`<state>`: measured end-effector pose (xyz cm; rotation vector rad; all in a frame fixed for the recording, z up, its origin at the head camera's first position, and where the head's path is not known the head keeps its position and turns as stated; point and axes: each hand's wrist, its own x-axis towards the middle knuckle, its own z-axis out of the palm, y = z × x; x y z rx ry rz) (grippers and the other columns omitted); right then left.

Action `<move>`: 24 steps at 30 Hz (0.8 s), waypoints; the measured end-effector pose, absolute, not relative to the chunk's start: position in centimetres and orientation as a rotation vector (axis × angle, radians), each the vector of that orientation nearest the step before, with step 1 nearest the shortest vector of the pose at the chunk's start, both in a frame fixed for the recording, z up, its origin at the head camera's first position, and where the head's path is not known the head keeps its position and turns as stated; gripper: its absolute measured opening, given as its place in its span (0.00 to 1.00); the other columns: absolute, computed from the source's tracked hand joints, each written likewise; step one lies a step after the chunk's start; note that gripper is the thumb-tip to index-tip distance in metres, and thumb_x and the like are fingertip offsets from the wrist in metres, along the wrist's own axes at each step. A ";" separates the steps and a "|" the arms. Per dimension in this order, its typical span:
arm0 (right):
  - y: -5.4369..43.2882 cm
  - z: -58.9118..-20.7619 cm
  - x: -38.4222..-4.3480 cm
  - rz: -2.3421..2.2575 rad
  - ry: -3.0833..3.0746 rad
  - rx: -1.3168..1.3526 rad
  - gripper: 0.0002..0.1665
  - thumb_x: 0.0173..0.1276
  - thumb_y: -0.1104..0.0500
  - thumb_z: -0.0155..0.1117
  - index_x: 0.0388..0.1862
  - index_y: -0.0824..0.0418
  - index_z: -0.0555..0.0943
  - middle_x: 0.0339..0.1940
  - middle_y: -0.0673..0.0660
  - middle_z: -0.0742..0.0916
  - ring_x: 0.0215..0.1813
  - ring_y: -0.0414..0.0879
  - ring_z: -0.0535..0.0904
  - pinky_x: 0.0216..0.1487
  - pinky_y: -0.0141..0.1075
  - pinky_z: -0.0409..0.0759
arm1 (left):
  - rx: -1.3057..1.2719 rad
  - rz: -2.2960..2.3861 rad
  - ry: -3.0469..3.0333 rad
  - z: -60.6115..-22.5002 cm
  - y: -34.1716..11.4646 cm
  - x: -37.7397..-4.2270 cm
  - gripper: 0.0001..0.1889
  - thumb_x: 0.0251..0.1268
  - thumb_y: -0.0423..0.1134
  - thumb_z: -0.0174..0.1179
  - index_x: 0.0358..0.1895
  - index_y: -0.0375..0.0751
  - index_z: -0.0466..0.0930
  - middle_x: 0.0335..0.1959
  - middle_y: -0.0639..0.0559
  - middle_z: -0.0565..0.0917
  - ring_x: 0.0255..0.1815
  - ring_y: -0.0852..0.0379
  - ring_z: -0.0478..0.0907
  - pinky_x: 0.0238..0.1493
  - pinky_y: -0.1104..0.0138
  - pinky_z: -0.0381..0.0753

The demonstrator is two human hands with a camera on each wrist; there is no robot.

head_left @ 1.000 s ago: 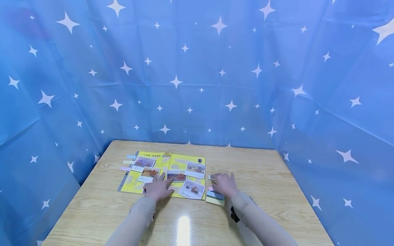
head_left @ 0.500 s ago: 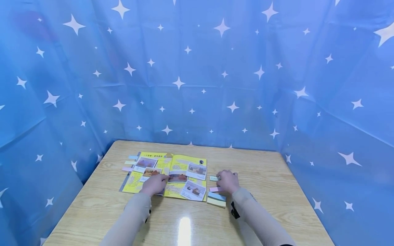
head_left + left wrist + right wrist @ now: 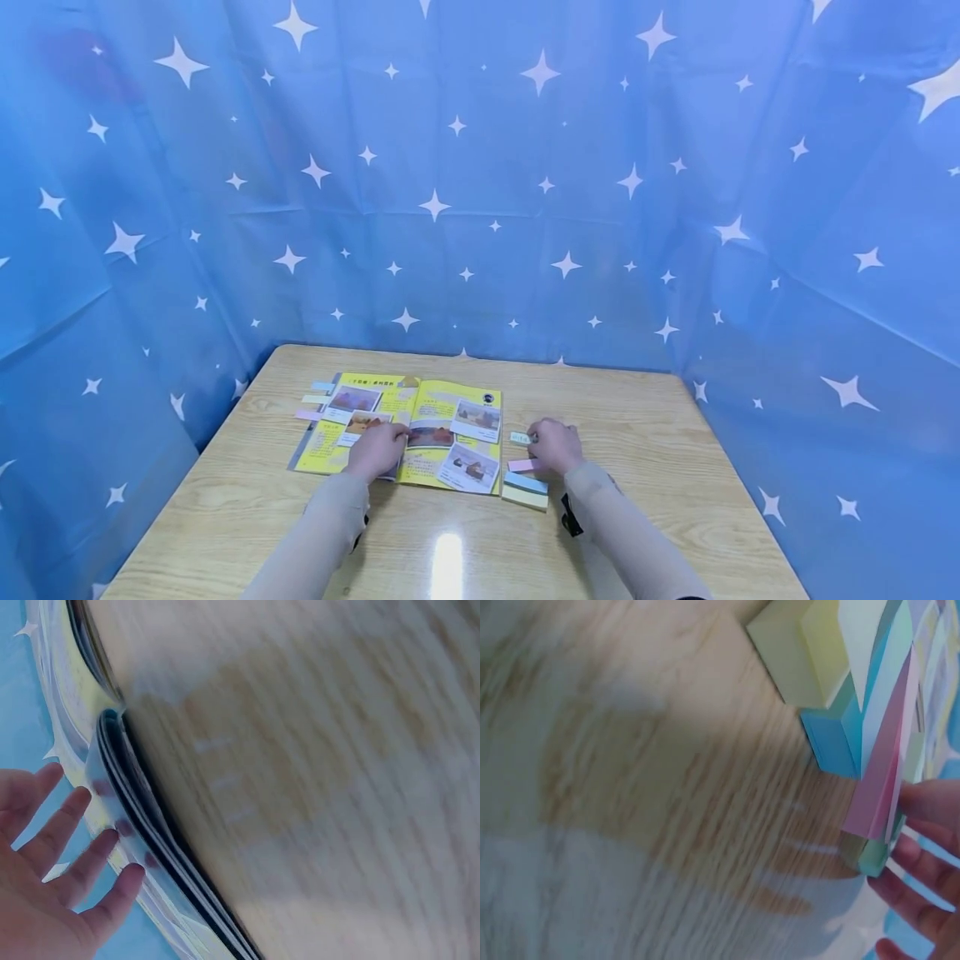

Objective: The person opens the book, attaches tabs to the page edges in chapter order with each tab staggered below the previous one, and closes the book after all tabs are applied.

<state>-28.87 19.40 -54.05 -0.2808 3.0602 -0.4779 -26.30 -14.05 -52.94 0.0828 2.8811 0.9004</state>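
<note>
A yellow magazine (image 3: 438,392) with photos lies spread open on the table. My left hand (image 3: 377,450) rests over its left page near the centre fold; in the left wrist view its fingers (image 3: 101,851) are spread and loosely bent above the pages. Right of the magazine, my right hand (image 3: 557,446) pinches a green sticky note pad (image 3: 874,856) between thumb and fingers, with the pad's left end showing in the head view. Just nearer are a pink sticky note pad (image 3: 522,465), a blue one (image 3: 526,482) and a yellow one (image 3: 525,498).
Blue, pale and pink sticky tabs (image 3: 309,414) stick out from the magazine's left edge. The wooden table (image 3: 645,500) is backed by a blue curtain (image 3: 480,167) with white stars. A bright glare (image 3: 447,567) lies on the table's front.
My left hand's spread fingers have drawn in and the hand shifted slightly left, uncovering the fold. The right hand has moved a little right, showing more of the green and pink pads.
</note>
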 end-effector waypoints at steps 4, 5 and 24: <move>19.7 -54.0 -29.1 -0.454 3.071 -0.282 0.10 0.58 0.61 0.70 0.40 0.56 0.88 0.40 0.52 0.87 0.43 0.51 0.82 0.52 0.62 0.72 | 0.088 0.960 2.893 -52.7 -13.7 -26.8 0.14 0.71 0.40 0.54 0.52 0.44 0.85 0.50 0.49 0.84 0.54 0.47 0.79 0.50 0.49 0.77; 19.7 -53.9 -29.2 -0.455 3.073 -0.285 0.09 0.58 0.61 0.70 0.39 0.56 0.88 0.39 0.52 0.87 0.42 0.50 0.82 0.51 0.61 0.72 | 0.094 0.970 2.894 -52.5 -13.5 -26.9 0.14 0.71 0.41 0.54 0.52 0.45 0.85 0.50 0.49 0.84 0.53 0.47 0.79 0.50 0.50 0.78; 16.8 -48.6 -30.0 -0.396 3.112 -0.532 0.10 0.61 0.57 0.70 0.42 0.54 0.88 0.38 0.49 0.87 0.40 0.43 0.82 0.48 0.53 0.76 | 0.386 0.897 2.906 -48.3 -9.3 -28.9 0.16 0.67 0.45 0.61 0.55 0.45 0.83 0.53 0.48 0.83 0.51 0.47 0.80 0.48 0.51 0.80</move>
